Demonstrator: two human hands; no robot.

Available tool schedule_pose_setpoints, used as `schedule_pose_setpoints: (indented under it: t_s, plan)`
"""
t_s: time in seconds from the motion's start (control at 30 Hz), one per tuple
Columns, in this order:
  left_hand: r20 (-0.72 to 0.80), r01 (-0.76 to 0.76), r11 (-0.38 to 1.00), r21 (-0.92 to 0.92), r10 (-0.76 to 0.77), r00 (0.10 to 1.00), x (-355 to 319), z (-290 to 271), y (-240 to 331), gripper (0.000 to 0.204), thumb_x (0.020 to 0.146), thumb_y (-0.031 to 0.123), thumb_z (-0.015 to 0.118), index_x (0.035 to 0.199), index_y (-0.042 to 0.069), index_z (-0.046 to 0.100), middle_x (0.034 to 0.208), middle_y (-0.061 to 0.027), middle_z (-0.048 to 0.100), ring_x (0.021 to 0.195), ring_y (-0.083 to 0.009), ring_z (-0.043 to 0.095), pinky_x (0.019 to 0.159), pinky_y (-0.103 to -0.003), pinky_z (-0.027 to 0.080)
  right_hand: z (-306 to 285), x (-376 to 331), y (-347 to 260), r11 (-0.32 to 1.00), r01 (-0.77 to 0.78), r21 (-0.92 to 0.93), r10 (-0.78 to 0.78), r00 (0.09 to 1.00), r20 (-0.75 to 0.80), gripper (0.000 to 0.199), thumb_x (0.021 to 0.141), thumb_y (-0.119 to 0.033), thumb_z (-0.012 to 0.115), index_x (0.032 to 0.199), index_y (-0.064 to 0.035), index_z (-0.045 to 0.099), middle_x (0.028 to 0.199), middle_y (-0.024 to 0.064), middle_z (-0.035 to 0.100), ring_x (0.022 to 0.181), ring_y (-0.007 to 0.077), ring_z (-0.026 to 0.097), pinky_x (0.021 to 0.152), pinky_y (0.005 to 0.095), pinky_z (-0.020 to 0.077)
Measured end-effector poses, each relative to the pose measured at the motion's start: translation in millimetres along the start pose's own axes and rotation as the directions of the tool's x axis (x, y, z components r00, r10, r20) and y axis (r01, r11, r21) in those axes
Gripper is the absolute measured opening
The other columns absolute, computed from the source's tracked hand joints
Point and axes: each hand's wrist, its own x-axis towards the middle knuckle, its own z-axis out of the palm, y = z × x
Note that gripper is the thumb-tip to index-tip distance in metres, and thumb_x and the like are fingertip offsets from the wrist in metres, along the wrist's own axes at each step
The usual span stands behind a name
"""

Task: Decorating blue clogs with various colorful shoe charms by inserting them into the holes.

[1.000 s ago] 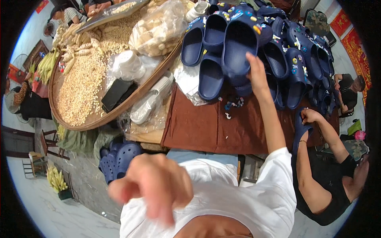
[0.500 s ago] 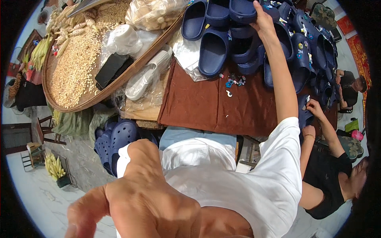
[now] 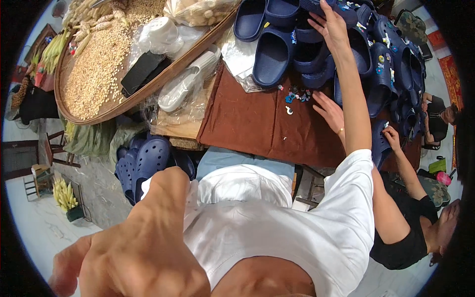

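My right hand (image 3: 332, 30) reaches to the far side of the table with its fingers spread, against a navy clog (image 3: 319, 6) on a pile. Just below it are stacked navy clogs (image 3: 273, 55), the one at the left without charms. My left hand (image 3: 133, 257) is raised close to the camera, large at the lower left. One digit sticks out sideways; the other fingers are hidden, and no held thing shows. Small blue, white and black shoe charms (image 3: 297, 95) lie loose on the brown cloth (image 3: 247, 116), with a white one (image 3: 289, 110) nearer me.
A co-worker's hand (image 3: 330, 113) reaches beside the charms; the other (image 3: 392, 138) is at a navy clog (image 3: 380, 143). Charm-decorated clogs (image 3: 381, 81) crowd the right. A round tray (image 3: 148, 88) of corn kernels and a bagged white clog (image 3: 183, 89) are left. More clogs (image 3: 151, 161) stand below.
My right hand's fingers have spread apart at the clog. My left hand has shifted left and down. The co-worker's hand has moved from the clog towards the loose charms.
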Motion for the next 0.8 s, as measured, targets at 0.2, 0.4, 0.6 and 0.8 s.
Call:
schedule_pose_setpoints:
  t_s: [0.2, 0.4, 0.6, 0.8]
  plan:
    - [-0.034, 0.009, 0.981, 0.196, -0.002, 0.999, -10, 23, 3, 0.038, 0.103, 0.019, 0.037, 0.129, -0.004, 0.054, 0.056, 0.0052, 0.04, 0.046, -0.0079, 0.039, 0.042, -0.025, 0.033, -12, 30, 16, 0.99, 0.085, 0.112, -0.086, 0.996, 0.006, 0.03, 0.093, -0.029, 0.069, 0.103, -0.0024, 0.061, 0.089, 0.0046, 0.064, 0.078, 0.017, 0.063, 0.071, 0.0329, 0.0573]
    - [-0.041, -0.051, 0.894, 0.446, 0.077, 0.996, -32, 73, -5, 0.04, 0.104, 0.025, 0.041, 0.127, -0.003, 0.06, 0.051, 0.0064, 0.044, 0.039, -0.0066, 0.04, 0.037, -0.022, 0.031, -2, 22, 17, 0.968, 0.151, 0.202, -0.126, 0.983, -0.13, 0.033, 0.09, -0.017, 0.072, 0.104, 0.0098, 0.057, 0.099, 0.013, 0.061, 0.092, 0.0251, 0.061, 0.082, 0.0449, 0.0618]
    - [0.157, 0.025, 0.736, 0.677, -0.177, 0.972, -56, 109, 18, 0.027, 0.089, 0.005, 0.047, 0.108, -0.006, 0.063, 0.063, -0.0008, 0.044, 0.053, -0.0147, 0.044, 0.053, -0.031, 0.031, 30, -74, 35, 0.964, 0.266, -0.007, -0.266, 0.963, -0.053, 0.039, 0.096, -0.011, 0.061, 0.126, 0.0104, 0.046, 0.116, 0.0158, 0.056, 0.105, 0.0207, 0.06, 0.088, 0.0355, 0.0575]
    - [-0.013, -0.036, 0.658, 0.752, 0.07, 0.997, -80, 97, 19, 0.031, 0.095, 0.01, 0.044, 0.115, -0.005, 0.063, 0.064, -0.0015, 0.046, 0.054, -0.0141, 0.045, 0.053, -0.029, 0.033, 70, -215, 114, 0.918, 0.215, -0.333, -0.044, 0.89, 0.453, 0.011, 0.095, -0.007, 0.059, 0.103, -0.0028, 0.067, 0.099, 0.0014, 0.065, 0.091, 0.0093, 0.059, 0.081, 0.025, 0.0491]
